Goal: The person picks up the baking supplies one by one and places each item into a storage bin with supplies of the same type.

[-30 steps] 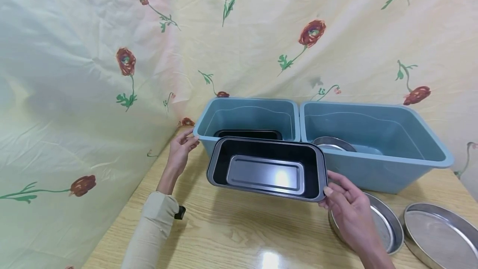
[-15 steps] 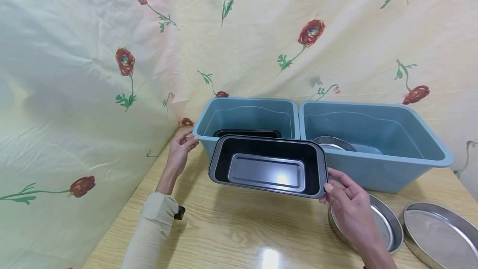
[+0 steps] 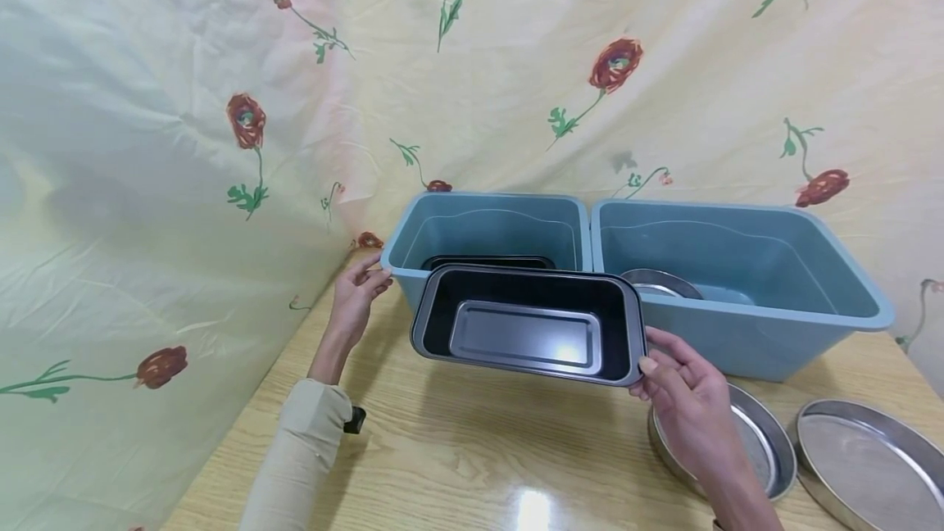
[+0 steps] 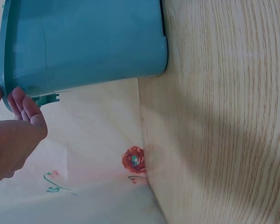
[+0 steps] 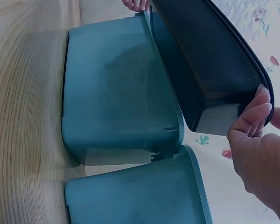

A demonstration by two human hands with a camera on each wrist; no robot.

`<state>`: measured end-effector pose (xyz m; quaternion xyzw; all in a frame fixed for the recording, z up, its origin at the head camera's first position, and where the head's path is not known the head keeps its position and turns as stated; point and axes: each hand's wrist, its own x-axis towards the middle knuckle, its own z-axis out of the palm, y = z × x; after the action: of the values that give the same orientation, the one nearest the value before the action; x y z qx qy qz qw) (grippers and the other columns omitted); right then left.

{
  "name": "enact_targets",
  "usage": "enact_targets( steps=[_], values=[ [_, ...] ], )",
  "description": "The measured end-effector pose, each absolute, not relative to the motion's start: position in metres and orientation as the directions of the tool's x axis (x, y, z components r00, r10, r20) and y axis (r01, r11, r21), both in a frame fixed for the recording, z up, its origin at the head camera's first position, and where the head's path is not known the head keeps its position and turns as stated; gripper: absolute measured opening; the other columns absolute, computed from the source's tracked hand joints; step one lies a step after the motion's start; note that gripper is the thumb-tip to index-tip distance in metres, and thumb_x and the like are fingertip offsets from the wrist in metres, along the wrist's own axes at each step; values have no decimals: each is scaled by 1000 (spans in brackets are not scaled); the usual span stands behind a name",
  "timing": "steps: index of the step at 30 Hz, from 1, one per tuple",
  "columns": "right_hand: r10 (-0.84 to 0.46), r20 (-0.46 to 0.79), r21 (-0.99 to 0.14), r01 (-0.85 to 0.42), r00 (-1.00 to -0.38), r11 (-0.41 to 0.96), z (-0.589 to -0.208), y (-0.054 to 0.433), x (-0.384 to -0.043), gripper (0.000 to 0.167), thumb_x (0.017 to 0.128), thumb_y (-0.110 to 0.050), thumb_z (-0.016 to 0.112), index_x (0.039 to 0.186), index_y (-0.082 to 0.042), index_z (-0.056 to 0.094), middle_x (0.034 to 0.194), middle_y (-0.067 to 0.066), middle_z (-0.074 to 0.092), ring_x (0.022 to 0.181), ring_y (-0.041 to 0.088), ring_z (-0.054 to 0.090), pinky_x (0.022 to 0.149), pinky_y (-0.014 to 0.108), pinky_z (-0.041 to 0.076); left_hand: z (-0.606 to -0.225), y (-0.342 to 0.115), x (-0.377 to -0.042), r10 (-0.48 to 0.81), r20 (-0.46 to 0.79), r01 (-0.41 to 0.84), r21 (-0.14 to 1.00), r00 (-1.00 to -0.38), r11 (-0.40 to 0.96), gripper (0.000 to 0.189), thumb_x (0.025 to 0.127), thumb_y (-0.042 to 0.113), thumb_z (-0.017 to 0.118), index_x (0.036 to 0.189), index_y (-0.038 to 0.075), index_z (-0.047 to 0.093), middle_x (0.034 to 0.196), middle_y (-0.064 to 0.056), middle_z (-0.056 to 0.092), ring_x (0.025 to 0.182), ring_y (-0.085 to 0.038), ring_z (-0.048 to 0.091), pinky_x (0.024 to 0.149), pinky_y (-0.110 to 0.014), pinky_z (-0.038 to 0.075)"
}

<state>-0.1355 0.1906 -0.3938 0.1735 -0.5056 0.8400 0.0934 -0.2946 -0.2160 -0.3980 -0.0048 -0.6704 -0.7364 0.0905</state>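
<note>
My right hand (image 3: 689, 404) pinches the right end of a black loaf pan (image 3: 527, 326), thumb on the rim and fingers beneath. The pan is raised over the table, tilted so its inside faces me, and overlaps the front of the left blue bin (image 3: 490, 207). In the right wrist view the dark outer side of the loaf pan (image 5: 210, 56) shows. My left hand (image 3: 352, 297) holds the near left corner of that bin's rim, with the thumb and fingers on either side of the rim in the left wrist view. Another black pan (image 3: 490, 261) lies inside this bin.
Close beside it stands a second blue bin (image 3: 737, 318), with a round metal pan (image 3: 661, 283) in it. Two round metal pans, one (image 3: 763, 437) partly behind my right hand and one (image 3: 870, 457) farther right, lie on the wooden table (image 3: 457, 449). Flowered cloth (image 3: 501, 97) hangs behind.
The loaf pan and my right hand have risen slightly toward the bins. My left hand has stayed at the bin's rim.
</note>
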Motion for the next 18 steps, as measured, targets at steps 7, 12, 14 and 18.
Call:
enact_targets(
  steps=[7,12,14,18],
  values=[
    [-26,372,-820,-315,-928,-478,-392,188,-138,37,105,15,39,134,4,58,102,14,74,77,16,67,69,23,54,-398,-216,-294,-123,135,146,986,-983,-87,42,101,-1,61,141,-11,53,86,4,67,80,-8,64,82,-23,53],
    [-15,374,-811,-319,-927,-489,-390,186,-140,36,105,14,39,134,5,58,102,14,75,78,17,68,68,23,55,-397,-216,-294,-127,129,141,986,-983,-87,42,101,-1,61,141,-11,53,86,4,67,81,-9,64,82,-22,53],
    [-10,370,-817,-320,-929,-479,-389,186,-141,35,106,13,40,134,4,58,102,14,75,77,17,68,68,22,54,-397,-216,-294,-129,126,138,986,-984,-92,41,102,-1,61,141,-12,53,86,4,67,81,-10,65,80,-21,52],
    [-3,367,-823,-323,-930,-467,-388,185,-143,35,106,12,41,134,4,58,102,14,75,77,16,68,68,22,54,-397,-216,-294,-132,118,134,984,-984,-114,41,101,-2,61,140,-13,53,84,4,67,81,-12,65,79,-21,52]
  ],
)
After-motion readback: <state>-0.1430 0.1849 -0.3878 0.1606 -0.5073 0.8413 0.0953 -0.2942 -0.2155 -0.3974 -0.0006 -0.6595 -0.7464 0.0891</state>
